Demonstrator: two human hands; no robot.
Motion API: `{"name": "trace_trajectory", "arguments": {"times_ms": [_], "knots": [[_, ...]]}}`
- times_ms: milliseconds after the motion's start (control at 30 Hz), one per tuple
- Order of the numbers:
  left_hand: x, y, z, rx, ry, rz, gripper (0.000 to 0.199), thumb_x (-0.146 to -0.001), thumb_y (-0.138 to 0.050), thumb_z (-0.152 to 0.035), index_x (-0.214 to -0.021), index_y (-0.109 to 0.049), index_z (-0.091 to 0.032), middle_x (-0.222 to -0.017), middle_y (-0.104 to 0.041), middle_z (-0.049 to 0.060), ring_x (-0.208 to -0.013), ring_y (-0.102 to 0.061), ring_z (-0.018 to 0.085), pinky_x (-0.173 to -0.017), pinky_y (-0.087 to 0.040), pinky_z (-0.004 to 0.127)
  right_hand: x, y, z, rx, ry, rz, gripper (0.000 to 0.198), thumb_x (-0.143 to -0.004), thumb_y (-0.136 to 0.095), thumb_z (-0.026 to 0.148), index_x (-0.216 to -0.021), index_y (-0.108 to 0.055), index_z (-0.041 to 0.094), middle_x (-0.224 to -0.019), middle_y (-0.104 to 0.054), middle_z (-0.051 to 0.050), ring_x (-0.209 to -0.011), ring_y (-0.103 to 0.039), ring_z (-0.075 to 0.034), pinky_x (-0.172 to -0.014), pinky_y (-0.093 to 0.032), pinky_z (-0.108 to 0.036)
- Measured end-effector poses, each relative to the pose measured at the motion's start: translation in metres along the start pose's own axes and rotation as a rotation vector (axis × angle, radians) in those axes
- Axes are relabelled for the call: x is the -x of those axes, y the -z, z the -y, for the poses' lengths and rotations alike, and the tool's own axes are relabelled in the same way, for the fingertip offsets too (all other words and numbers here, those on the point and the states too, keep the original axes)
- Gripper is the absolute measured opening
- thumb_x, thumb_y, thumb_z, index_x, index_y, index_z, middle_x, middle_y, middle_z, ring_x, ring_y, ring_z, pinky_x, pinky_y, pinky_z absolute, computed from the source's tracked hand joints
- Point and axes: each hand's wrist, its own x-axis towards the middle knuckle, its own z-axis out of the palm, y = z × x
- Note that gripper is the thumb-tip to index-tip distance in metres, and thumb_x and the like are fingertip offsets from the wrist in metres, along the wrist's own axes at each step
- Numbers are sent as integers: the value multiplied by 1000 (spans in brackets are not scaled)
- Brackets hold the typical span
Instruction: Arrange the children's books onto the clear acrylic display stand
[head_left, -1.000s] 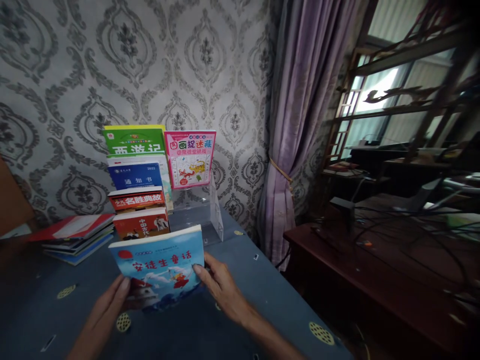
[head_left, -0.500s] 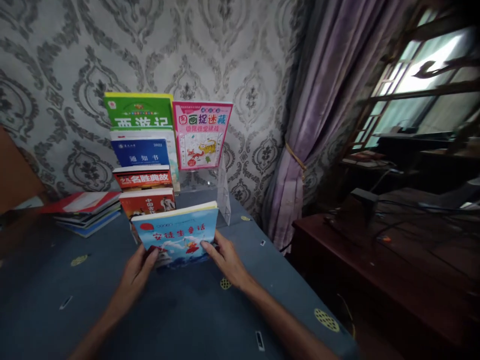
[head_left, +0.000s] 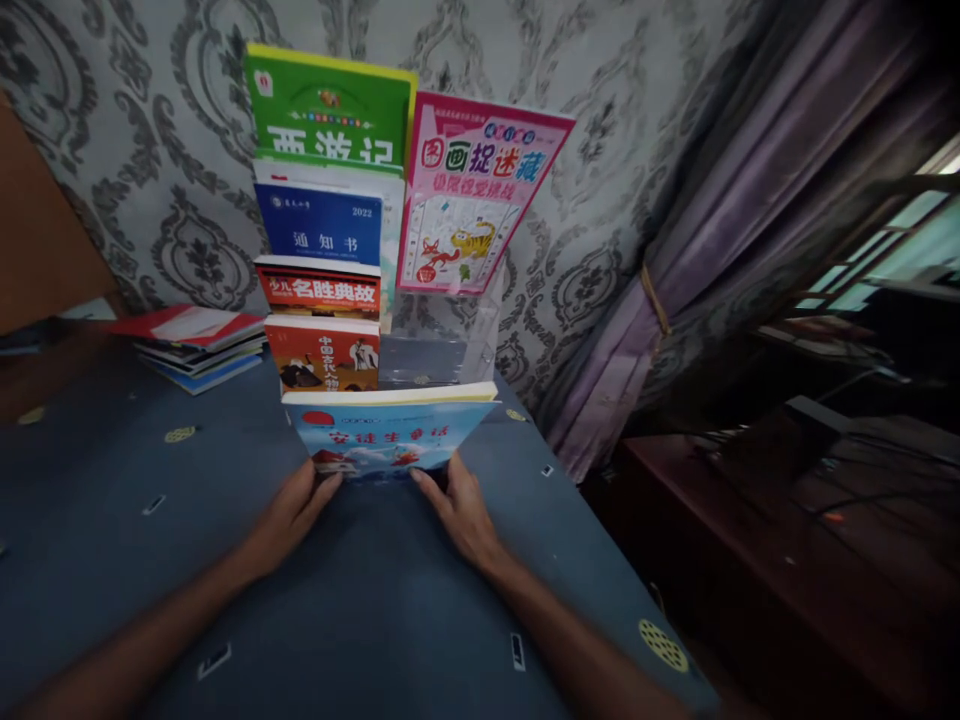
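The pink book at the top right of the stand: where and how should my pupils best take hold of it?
Probably by the right edge of the pink book, coming from the right with thumb in front and fingers behind. That edge stands clear of other books, while its left borders the green book.

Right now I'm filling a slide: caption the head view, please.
Left hand and right hand hold a blue book at a clear book rack.

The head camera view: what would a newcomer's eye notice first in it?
The pink book sits high on the clear rack, just right of the green book with its yellow edge. Lower, at the front, the left hand and right hand hold a light-blue book between them.
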Motion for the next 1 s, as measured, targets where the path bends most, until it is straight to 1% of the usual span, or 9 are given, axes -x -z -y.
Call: {"name": "trace_trajectory", "arguments": {"times_ms": [100, 200, 267, 367, 433, 567, 733, 867, 1000], "knots": [[2, 1, 2, -21, 1, -1, 38, -91, -42, -58, -88, -57, -24, -86, -68, 5, -84, -63, 25, -80, -51, 38, 1, -1, -2, 10, -15, -6, 44, -92, -54, 50, -124, -53, 19, -88, -68, -4, -72, -55, -20, -71, -46, -33], [4, 1, 5, -48, 21, -4, 39, -90, -42, -60, -83, -56, -24, -79, -64, 4, -76, -60, 24, -74, -51, 36, 0, -2, -2, -10, -26, 17, 46, -92, -54, 50, -125, -52, 19, -89, -67, -5, -76, -57, -22, -72, -46, -33], [5, 2, 7, -39, 25, 18, 40, -92, -41, -59, -90, -59, -23, -86, -67, 5, -82, -62, 25, -78, -52, 36, 0, -2, -1, -23, -32, 33, 48, -92, -55, 50, -128, -50, 19, -89, -67, -5, -79, -59, -22, -72, -47, -34], [5, 3, 5, 2, -10, 45, 42, -94, -41, -55, -110, -60, -21, -108, -70, 8, -104, -62, 27, -94, -50, 38, -1, -1, 2, -35, -19, 55, 50, -92, -55, 52, -129, -49, 19, -93, -68, -5, -80, -60, -22, -72, -48, -34], [5, 4, 3, 13, -14, 44, 45, -94, -40, -56, -114, -59, -20, -113, -69, 9, -110, -62, 28, -99, -48, 40, -1, -1, 3, -54, 2, 65, 50, -93, -54, 52, -130, -48, 19, -98, -68, -6, -83, -61, -22, -74, -48, -34], [3, 5, -2, 17, 5, 19, 47, -91, -38, -59, -109, -60, -21, -110, -70, 9, -107, -63, 27, -103, -47, 42, -1, -3, 2, -74, 17, 62, 51, -92, -57, 52, -131, -48, 20, -102, -69, -7, -91, -63, -24, -76, -50, -35], [4, 4, -2, 33, 33, -9, 49, -92, -38, -60, -115, -59, -22, -109, -70, 8, -111, -62, 28, -103, -46, 40, 0, -3, 1, -86, 28, 59, 48, -91, -58, 51, -126, -53, 19, -99, -70, -7, -89, -63, -24, -75, -50, -35], [5, 3, 2, 45, 32, -16, 46, -93, -39, -59, -111, -60, -22, -112, -70, 7, -110, -63, 26, -101, -47, 38, 3, 0, 3, -46, 37, 67, 49, -91, -59, 51, -128, -53, 20, -97, -70, -6, -85, -62, -23, -72, -49, -35], [4, 3, 3, 26, 39, -13, 46, -92, -37, -61, -96, -59, -22, -97, -69, 5, -99, -64, 25, -94, -50, 38, 6, 4, 6, -2, 49, 85, 46, -93, -55, 53, -126, -54, 20, -93, -69, -6, -80, -60, -22, -72, -48, -35]]}}
